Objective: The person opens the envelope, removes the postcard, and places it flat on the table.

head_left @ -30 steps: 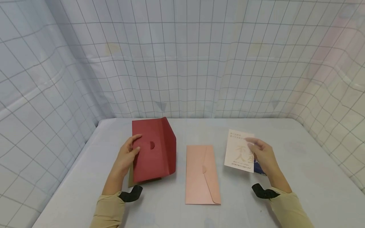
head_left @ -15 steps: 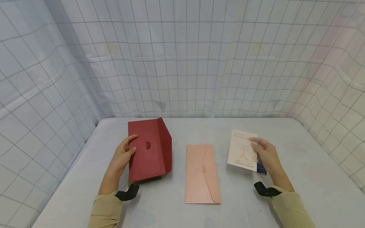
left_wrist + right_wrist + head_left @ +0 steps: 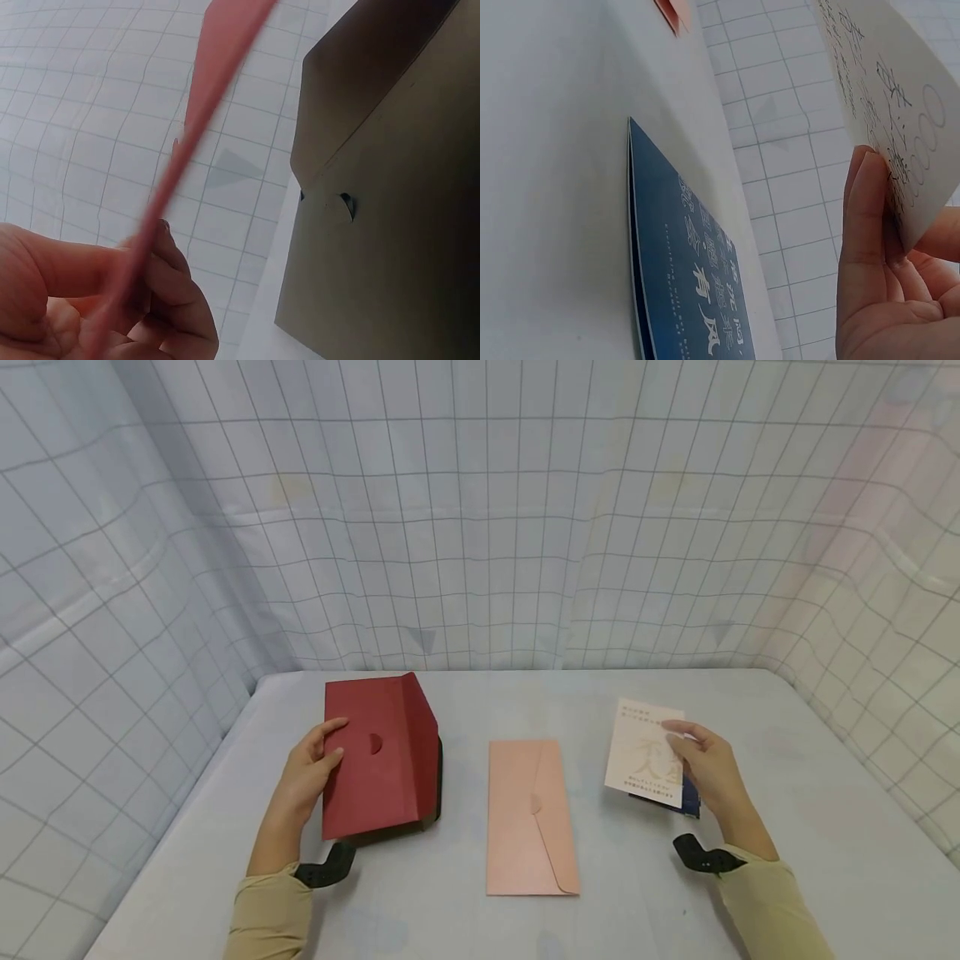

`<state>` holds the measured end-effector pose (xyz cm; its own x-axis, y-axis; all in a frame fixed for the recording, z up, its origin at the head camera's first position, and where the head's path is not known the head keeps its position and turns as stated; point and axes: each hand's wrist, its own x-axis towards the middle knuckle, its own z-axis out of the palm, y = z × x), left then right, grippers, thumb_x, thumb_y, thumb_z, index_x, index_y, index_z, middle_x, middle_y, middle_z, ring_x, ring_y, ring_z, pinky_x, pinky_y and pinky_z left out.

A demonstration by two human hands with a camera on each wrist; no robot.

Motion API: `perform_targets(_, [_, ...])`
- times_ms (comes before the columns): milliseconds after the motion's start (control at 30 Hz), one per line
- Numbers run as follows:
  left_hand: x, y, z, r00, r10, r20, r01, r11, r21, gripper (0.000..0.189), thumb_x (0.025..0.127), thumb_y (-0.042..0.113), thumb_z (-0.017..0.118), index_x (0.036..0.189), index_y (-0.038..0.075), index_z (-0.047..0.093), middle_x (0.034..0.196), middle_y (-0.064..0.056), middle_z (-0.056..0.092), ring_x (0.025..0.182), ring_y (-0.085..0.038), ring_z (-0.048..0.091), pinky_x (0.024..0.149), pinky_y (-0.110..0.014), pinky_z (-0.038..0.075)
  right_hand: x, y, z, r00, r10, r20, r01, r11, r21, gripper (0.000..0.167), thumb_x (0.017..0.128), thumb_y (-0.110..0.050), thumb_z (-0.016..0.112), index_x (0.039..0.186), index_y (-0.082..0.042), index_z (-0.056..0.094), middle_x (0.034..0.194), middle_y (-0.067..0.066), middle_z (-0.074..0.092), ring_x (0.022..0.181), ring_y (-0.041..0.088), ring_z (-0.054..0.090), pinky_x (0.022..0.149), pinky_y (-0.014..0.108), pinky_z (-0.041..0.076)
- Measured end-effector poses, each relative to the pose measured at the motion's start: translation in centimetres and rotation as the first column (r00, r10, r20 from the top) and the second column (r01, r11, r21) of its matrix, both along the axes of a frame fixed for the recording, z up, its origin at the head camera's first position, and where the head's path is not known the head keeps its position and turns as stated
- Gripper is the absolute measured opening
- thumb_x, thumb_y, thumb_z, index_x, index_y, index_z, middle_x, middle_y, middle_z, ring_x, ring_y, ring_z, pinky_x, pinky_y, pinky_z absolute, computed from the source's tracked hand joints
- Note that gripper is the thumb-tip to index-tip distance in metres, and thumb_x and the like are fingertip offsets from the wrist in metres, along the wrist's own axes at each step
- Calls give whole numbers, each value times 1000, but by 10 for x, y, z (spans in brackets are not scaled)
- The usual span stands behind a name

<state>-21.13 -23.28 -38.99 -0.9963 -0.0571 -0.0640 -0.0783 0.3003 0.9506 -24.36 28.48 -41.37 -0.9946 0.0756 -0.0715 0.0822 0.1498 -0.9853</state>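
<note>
My left hand [image 3: 303, 772] pinches a red envelope [image 3: 363, 785] by its left edge, its flap unfolded to the right. Below it lies an olive envelope [image 3: 352, 262], mostly covered in the head view; the left wrist view shows a gap between the two. On the right, my right hand [image 3: 708, 768] pinches a white card [image 3: 643, 752] between thumb and fingers, gold characters facing up. Its other side, seen in the right wrist view, bears dark handwriting. Under the card is a dark blue folded card [image 3: 675, 247] with white lettering, lying on the table, partly hidden from above.
A pink envelope [image 3: 528, 818] lies flat in the middle of the white-covered table [image 3: 450, 927], between both hands. Grid-patterned white curtains [image 3: 495, 527] enclose the back and sides. Each wrist wears a black band [image 3: 326, 867].
My left hand has carried the red envelope to the left, further over the olive one. The white card has shifted slightly right with my right hand. The pink envelope stays put.
</note>
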Motion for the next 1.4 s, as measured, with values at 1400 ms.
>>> perform_targets(1400, [-3,-7,-9,972,234,35,-233,972,-18,41,99,10,37,141,9,37,91,22,53,75,7,48,70,-18,41,1,28,-1,998,11,60,-3,990,-138,15,94,-21,55,108,-25,60,83,-19,64,71,-1,57,63,16,49])
